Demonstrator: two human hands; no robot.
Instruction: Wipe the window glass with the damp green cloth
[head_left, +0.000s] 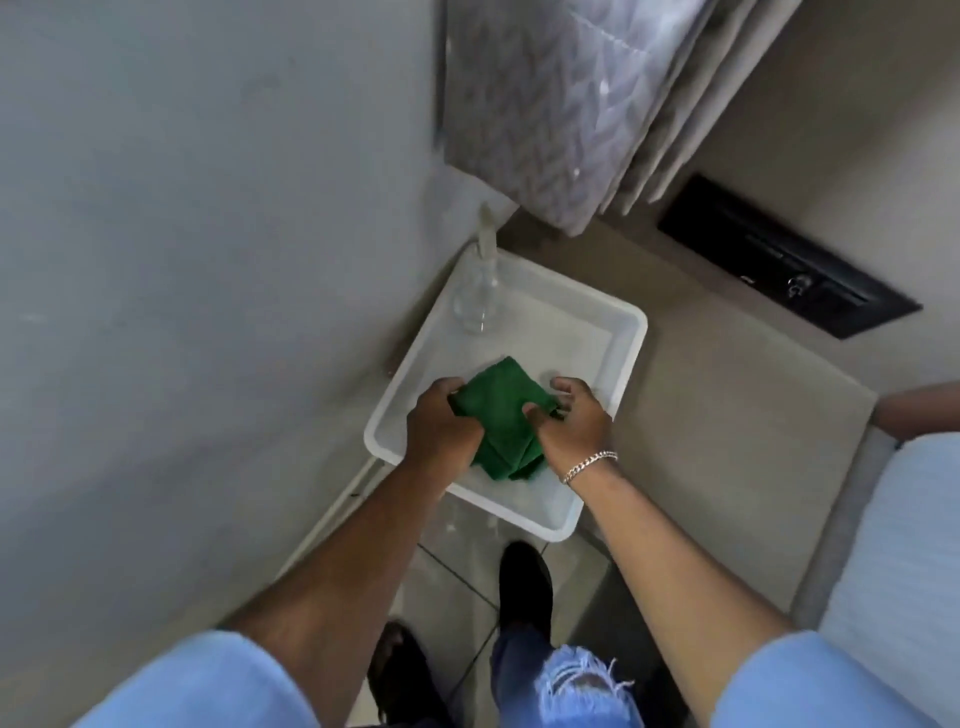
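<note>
A folded green cloth (501, 415) hangs just above a white plastic tub (626, 332) that stands on the floor by the wall. My left hand (441, 426) grips the cloth's left edge. My right hand (574, 421), with a chain bracelet at the wrist, pinches its right side with the thumb while the other fingers are spread. The window glass is not in view.
A clear spray bottle (478, 291) stands in the tub's far left corner. A grey wall (208, 260) runs along the left, a patterned curtain (561, 104) hangs above the tub, a black floor hatch (779, 260) lies at right. My shoes (524, 582) stand on tiles below the tub.
</note>
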